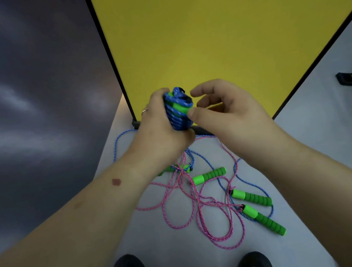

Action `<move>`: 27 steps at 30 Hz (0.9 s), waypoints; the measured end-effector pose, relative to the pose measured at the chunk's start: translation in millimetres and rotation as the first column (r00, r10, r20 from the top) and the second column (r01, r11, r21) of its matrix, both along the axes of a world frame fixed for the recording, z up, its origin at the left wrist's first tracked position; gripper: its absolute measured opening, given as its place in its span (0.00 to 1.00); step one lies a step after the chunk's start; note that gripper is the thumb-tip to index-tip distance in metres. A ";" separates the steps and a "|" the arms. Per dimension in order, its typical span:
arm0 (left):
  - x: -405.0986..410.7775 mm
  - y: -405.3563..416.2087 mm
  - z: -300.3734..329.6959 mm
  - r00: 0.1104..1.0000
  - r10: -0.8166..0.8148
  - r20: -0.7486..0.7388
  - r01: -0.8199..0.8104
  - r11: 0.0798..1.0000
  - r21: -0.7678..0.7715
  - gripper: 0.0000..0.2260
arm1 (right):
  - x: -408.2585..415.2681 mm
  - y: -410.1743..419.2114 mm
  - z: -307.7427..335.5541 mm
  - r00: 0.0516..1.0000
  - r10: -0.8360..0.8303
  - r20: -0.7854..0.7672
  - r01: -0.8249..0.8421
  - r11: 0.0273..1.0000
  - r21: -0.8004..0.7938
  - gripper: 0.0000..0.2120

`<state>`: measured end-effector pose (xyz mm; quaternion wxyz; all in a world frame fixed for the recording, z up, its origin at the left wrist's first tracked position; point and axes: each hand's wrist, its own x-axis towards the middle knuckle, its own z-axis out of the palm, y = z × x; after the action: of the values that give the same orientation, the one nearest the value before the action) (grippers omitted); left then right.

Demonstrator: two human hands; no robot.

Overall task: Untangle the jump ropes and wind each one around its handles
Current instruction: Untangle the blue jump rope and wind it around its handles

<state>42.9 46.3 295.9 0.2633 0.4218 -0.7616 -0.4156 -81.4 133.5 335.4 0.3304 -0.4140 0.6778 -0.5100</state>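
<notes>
Tension should be kept on the blue-wound bundle (178,110), gripped by the left hand (158,124) and steadied by the right hand (219,109) thumb; remaining tangled ropes (201,197) lie below the grip.

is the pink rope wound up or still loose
Loose: the pink rope sprawls in open loops on the floor, crossing a blue rope, unwound.
</notes>
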 end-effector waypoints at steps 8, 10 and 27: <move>-0.8 11.4 -13.5 0.941 0.094 0.324 0.084 0.864 -0.496 0.40 | -0.9 -4.5 11.1 0.847 0.038 -0.531 0.013 0.996 0.092 0.03; -1.8 13.8 -15.4 0.930 0.129 0.345 0.097 0.818 -0.567 0.40 | -1.7 -5.0 13.9 0.799 0.063 -0.599 0.028 0.990 0.141 0.02; 7.0 20.9 0.4 0.984 -0.101 0.149 0.152 0.909 -0.389 0.41 | -11.1 -14.3 34.7 0.972 -0.054 0.231 0.081 0.991 -0.111 0.07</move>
<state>49.9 67.1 296.3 0.2677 0.3342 -0.8710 -0.2408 -92.5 119.3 370.1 0.3628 -0.3486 0.6176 -0.6045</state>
